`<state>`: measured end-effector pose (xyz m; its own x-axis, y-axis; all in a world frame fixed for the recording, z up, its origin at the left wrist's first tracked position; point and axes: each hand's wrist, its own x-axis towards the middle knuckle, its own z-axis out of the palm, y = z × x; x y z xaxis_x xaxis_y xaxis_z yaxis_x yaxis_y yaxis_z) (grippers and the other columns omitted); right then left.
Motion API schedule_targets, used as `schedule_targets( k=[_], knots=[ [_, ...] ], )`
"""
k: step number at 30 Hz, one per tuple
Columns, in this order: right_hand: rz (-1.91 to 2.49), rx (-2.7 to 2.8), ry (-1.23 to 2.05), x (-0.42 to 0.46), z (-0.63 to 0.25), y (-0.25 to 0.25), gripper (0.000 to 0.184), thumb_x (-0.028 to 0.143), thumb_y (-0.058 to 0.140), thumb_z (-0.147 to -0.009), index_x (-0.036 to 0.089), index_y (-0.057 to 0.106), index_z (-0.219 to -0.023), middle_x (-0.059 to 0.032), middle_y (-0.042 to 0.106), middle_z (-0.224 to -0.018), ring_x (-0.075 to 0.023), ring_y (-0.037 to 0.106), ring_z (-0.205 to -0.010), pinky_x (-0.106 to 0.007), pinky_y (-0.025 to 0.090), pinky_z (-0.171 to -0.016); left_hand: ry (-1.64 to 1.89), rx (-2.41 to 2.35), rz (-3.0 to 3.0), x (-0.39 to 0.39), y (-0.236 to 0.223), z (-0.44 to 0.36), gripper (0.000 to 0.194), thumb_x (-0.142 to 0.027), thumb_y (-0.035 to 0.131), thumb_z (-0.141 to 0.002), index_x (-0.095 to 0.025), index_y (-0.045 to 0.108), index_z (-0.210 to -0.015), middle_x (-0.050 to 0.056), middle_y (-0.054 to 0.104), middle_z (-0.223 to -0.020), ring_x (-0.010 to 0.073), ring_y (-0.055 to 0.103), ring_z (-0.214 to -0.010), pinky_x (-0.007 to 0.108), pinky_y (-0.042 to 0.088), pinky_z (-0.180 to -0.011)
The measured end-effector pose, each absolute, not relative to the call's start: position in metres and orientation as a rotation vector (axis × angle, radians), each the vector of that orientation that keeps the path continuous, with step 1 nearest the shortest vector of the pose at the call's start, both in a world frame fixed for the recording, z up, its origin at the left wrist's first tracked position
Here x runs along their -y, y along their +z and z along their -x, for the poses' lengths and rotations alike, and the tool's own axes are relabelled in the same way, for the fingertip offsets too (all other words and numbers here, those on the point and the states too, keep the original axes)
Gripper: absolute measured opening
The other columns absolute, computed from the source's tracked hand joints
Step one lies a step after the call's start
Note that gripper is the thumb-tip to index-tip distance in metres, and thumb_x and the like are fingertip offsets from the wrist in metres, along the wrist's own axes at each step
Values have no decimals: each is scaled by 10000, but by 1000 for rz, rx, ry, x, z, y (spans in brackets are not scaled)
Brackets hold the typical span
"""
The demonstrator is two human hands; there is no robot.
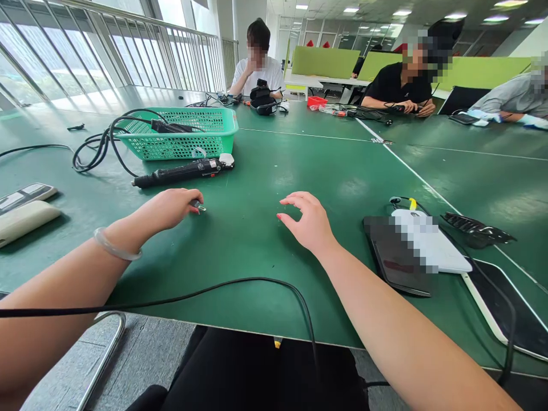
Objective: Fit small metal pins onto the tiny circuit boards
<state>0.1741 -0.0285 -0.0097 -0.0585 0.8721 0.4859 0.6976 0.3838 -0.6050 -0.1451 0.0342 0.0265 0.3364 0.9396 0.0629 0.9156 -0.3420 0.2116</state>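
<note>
Small metal-tipped piece [198, 206] sits pinched in the left hand [173, 208], on the near side of the black electric screwdriver [182, 173], its bright tip pointing rightward over the green tabletop [240, 240], with the right hand [307, 221] well apart, empty, thumb and fingers parted.

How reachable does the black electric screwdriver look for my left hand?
Probably yes: the black electric screwdriver lies just beyond the left hand with nothing visibly between, though its fingers hold a small metal-tipped object that might hamper gripping.
</note>
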Motion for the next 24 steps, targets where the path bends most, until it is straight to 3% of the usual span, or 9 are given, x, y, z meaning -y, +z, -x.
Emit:
schedule_targets(
  k=[6, 10, 16, 24],
  knots=[
    [1370, 1808, 278, 27, -175, -12, 188, 280, 618, -767, 253, 660, -948, -56, 615, -1095, -225, 549, -1046, -399, 490, -806, 249, -1683, -2442, -33, 27, 149, 217, -296, 545, -726, -289, 699, -879, 43, 703, -820, 275, 609, -812, 335, 414, -779],
    [1375, 1809, 288, 25, -177, -14, 186, 275, 610, -770, 250, 658, -948, -47, 614, -1091, -214, 555, -1028, -389, 487, -813, 312, -1636, -2432, -34, 24, 151, 233, -303, 555, -734, -301, 728, -891, 35, 718, -893, 267, 624, -865, 331, 432, -815],
    [1401, 1794, 323, 25, -178, -13, 192, 269, 576, -793, 236, 656, -964, -47, 609, -1093, -182, 572, -889, -368, 489, -781, 563, -1743, -2172, -29, 26, 157, 333, -376, 582, -744, -289, 709, -1039, 38, 717, -997, 254, 619, -929, 318, 452, -814],
    [1389, 1809, 363, 27, -175, -10, 192, 261, 548, -809, 227, 656, -965, -47, 621, -1062, -148, 561, -763, -339, 497, -728, 956, -1755, -1732, -24, 1, 118, 327, -383, 625, -719, -195, 673, -982, 26, 652, -774, 132, 553, -641, 252, 418, -619]
  ],
)
